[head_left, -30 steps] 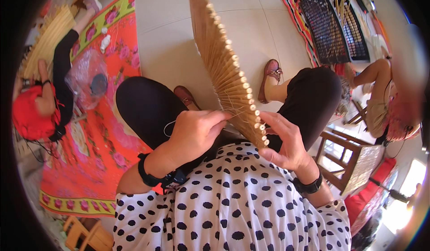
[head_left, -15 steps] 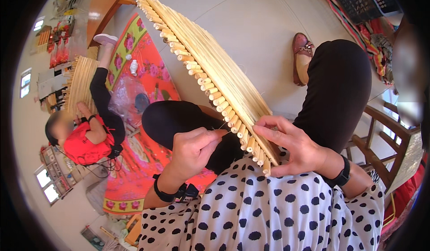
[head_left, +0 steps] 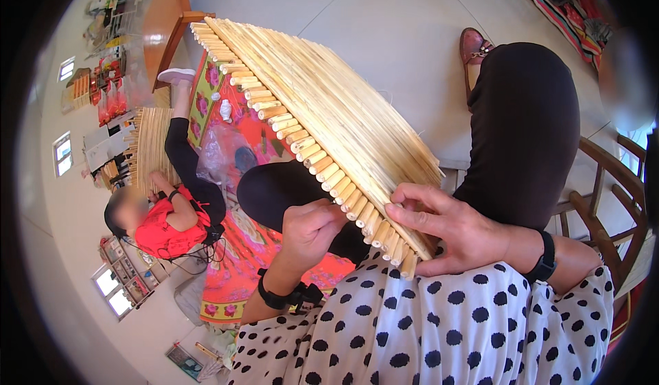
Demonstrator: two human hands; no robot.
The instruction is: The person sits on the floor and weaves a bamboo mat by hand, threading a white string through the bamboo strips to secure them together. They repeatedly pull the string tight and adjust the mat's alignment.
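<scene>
A mat of pale straw-coloured stalks (head_left: 329, 103) slants across my lap, its far end rising toward the upper left. Along its left edge, a row of cut round stalk ends (head_left: 319, 162) sticks out beyond a lengthwise stalk. My right hand (head_left: 460, 230) grips the mat's near corner, fingers spread on top and thumb at the lower edge. Close against the stalk ends, my left hand (head_left: 312, 230) is closed in a pinch. Its fingertips are partly hidden by the stalks, and what they hold is too small to make out.
At the left, another person in a red top (head_left: 168, 227) sits with a similar stalk mat (head_left: 151, 145). A red floral cloth (head_left: 240, 268) covers the floor between us, with a small white bottle (head_left: 226, 110) on it. A wooden chair (head_left: 604, 213) stands at my right.
The mat has tilted, so more of its upper face shows. My left fingertips have gone in closer behind the stalk ends. The right hand keeps its hold, and the whole view has shifted.
</scene>
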